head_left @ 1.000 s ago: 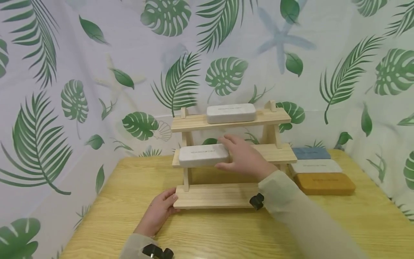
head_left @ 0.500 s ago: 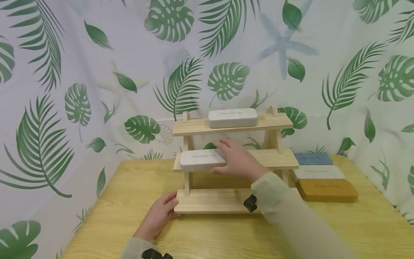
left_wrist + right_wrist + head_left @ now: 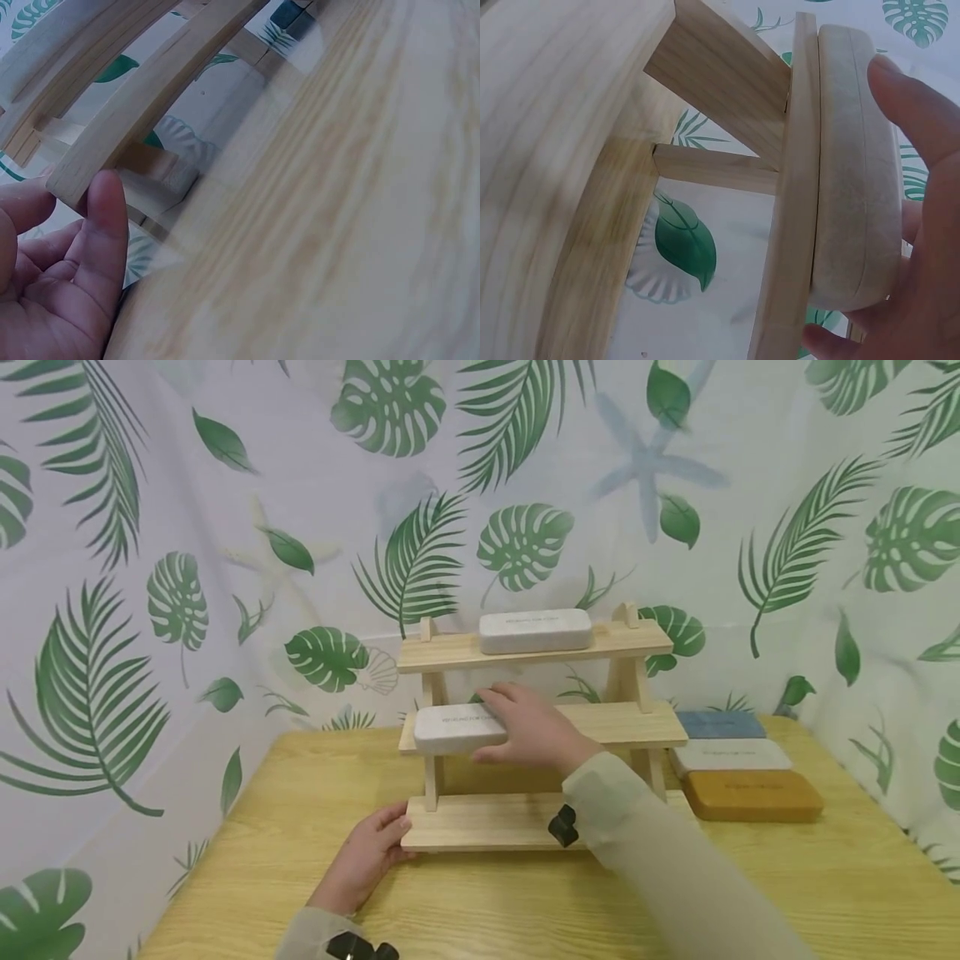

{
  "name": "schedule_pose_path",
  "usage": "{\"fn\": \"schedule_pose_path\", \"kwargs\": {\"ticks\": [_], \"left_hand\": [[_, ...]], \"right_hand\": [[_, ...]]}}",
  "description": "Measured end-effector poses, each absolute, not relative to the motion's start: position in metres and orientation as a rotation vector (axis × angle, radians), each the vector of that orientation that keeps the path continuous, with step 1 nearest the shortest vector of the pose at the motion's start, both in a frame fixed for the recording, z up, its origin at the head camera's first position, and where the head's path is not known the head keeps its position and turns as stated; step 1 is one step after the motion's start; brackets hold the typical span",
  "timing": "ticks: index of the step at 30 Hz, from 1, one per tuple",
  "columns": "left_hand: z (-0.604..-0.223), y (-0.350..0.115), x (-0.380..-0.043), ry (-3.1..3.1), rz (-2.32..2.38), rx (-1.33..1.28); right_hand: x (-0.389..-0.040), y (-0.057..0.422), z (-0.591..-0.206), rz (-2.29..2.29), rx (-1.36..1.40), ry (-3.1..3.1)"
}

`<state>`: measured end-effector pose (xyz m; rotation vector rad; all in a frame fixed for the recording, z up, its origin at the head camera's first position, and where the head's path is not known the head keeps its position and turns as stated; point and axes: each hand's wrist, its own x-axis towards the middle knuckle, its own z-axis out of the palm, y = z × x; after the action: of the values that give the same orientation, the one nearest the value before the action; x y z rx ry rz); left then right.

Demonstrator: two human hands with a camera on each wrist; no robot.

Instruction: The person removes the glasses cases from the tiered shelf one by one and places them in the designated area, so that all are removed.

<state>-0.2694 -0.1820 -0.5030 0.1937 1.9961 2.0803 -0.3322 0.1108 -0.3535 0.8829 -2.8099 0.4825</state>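
Note:
A three-tier wooden display shelf (image 3: 480,822) stands on the table. My left hand (image 3: 367,857) pinches the left end of its lowest board, thumb and fingers on either side of the board end (image 3: 82,169) in the left wrist view. On the middle tier lies a white glasses case (image 3: 453,729) with small lettering on its lid. My right hand (image 3: 534,731) spans this case from its right side, thumb along the front and fingers behind, hiding the right end. The right wrist view shows its seam (image 3: 864,165) and the hand close round it. Another white glasses case (image 3: 535,632) rests on the top tier.
To the right of the shelf, blue (image 3: 722,724), white (image 3: 731,754) and orange (image 3: 753,796) cases lie one behind another on the wooden table (image 3: 247,893). A leaf-patterned cloth (image 3: 300,568) hangs behind and at both sides.
My right hand has slid left along the middle-tier glasses case and now covers more of it, while the case stays put. The left hand keeps its hold on the lowest board.

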Motion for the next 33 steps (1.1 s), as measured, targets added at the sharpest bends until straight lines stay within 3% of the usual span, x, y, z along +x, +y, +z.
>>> {"fn": "schedule_pose_path", "kwargs": {"ticks": [33], "left_hand": [[-0.506,-0.183,-0.268,1.987,2.088,0.215]], "right_hand": [[-0.335,0.09,-0.374,0.272,0.589,-2.829]]}}
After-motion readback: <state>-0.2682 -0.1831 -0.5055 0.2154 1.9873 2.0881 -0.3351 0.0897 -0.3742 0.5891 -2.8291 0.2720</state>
